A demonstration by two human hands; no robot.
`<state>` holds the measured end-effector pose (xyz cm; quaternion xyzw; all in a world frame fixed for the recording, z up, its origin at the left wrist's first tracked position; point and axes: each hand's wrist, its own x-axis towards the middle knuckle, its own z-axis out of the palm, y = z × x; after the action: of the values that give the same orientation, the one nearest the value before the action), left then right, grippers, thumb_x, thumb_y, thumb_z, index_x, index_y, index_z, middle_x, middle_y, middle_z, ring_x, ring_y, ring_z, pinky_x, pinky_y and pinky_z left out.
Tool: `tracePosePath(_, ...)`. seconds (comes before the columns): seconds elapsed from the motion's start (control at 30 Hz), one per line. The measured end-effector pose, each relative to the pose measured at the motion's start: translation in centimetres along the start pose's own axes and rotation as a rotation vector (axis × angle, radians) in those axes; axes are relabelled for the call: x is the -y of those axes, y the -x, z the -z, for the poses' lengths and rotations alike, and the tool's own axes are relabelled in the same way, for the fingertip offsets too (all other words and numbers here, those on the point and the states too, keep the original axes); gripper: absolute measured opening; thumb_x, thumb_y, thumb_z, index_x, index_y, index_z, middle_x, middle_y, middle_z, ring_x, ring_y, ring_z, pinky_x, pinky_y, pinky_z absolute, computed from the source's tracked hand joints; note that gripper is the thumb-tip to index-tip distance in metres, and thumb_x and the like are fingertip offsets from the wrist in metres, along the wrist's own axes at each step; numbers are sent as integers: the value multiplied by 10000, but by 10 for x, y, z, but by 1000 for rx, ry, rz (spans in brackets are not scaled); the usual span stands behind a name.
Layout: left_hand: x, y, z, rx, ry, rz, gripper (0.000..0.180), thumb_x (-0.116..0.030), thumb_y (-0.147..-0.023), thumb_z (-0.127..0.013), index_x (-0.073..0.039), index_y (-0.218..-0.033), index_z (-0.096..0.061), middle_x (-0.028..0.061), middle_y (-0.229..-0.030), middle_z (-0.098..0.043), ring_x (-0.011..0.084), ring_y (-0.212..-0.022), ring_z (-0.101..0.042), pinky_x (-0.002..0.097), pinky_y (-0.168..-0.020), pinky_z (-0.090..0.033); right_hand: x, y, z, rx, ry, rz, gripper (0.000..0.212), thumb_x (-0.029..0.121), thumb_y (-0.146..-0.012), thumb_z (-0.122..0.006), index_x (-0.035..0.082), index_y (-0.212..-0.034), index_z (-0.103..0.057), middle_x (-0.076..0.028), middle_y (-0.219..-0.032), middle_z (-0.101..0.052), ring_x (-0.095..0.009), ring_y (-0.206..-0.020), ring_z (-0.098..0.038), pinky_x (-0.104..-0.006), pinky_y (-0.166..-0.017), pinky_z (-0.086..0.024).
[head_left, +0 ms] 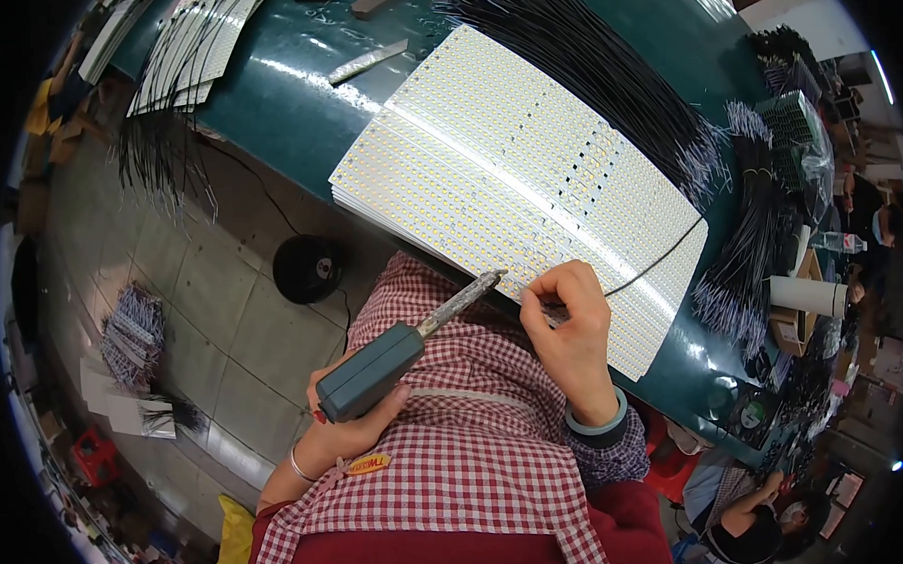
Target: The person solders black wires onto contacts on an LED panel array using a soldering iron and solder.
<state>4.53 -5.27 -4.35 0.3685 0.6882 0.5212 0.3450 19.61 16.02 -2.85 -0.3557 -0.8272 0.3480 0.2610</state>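
- Hands first: I've got the left hand (355, 433) wrapped round a chunky soldering tool (374, 374), and the right hand (581, 331) pinched narrow on a black wire (659, 261); its fingertips are partly hidden.
- The tool's metal tip points at the near edge of the panel stack (456, 153). Can't tell from my feed if it's actually touching.
- That stack sits slanted on the green surface (269, 107), right in front of the checked apron (474, 482). White sheets, rows of little yellowish dots, and my wire runs over the top one to its right side.
- Just past the stack there's a fat bundle of black wires (598, 68), with a silvery strip (370, 62) off to the left of it.
- Far left, more panels (216, 35) with wires dangling off the edge.
- Right side: another wire bundle (735, 277), then a white cylinder (807, 295) by a cardboard box (794, 337).
- Down on the floor (202, 303), a round black thing (308, 269).
- Lower right, I can see a co-worker (751, 521).
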Motion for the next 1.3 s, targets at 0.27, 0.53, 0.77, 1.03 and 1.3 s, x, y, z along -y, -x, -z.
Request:
tracePosePath(0.27,-4,-6,1,37,-88,-78,219,-34,-736,-730,28,-938,-673,103,-779,-650,181,-626,-640,263,-552,-488,0,-3,0,49,74,20,123,-20,-716,-673,19,-725,-557,-96,-733,-514,-261,-709,-513,-362,-615,-420)
tracePosePath(0.53,-6,-12,-1,37,-130,-185,224,-25,-727,-735,30,-932,-665,104,-791,-651,181,-637,-647,261,-561,-497,-1,-2,0,62,84,21,118,-13,-722,-671,23,-730,-558,-94,-745,-515,-268,-725,-512,-366,-634,-420)
tracePosePath(0.77,5,5,3,12,-19,-67,252,-50,-742,-753,38,-962,-668,118,-823,-666,189,-682,-659,257,-605,-507,-2,-4,1,70,91,18,118,-5,-722,-670,25,-728,-556,-99,-746,-517,-281,-734,-514,-379,-641,-419)
tracePosePath(1.03,-2,-10,0,-144,482,178,386,41,-790,-700,25,-1160,-591,102,-1059,-646,129,-742,-623,247,-663,-512,-1,-6,4,88,118,57,133,0,-717,-666,23,-730,-536,-125,-739,-509,-312,-722,-514,-398,-630,-415)
tracePosePath(1.3,-4,-44,2,-227,776,236,411,77,-737,-706,35,-1125,-577,132,-1032,-626,137,-693,-590,264,-578,-490,15,-44,45,429,181,154,82,65,-770,-662,46,-799,-587,-114,-835,-544,-309,-787,-541,-394,-687,-452)
